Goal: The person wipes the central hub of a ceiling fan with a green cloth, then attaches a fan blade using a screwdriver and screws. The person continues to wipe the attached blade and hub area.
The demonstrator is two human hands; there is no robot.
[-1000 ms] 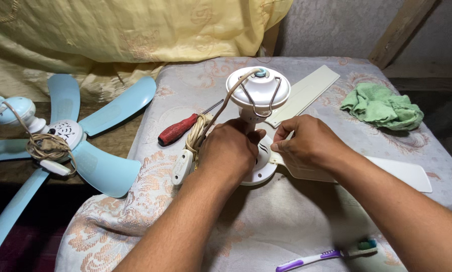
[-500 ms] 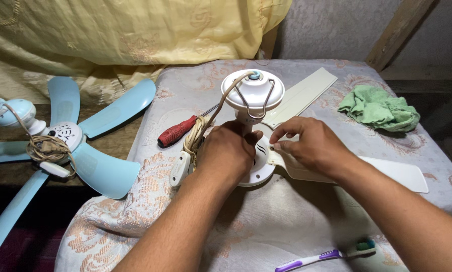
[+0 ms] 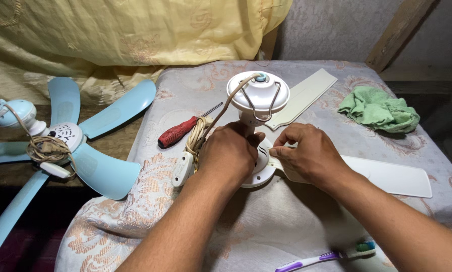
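We're gripping the white fan (image 3: pixel 257 100) hub mid-table with our left hand (image 3: pixel 229 153); our right hand (image 3: pixel 306 153), fingers lifted half a second ago, is now pinching the blade (image 3: pixel 387 176) root. Blade is seating against the hub.

The left hand (image 3: pixel 229 153) hid most of the white plastic fan hub (image 3: pixel 260 166) — the pale blue fan's (image 3: pixel 64 133) lower blade ran off-frame.
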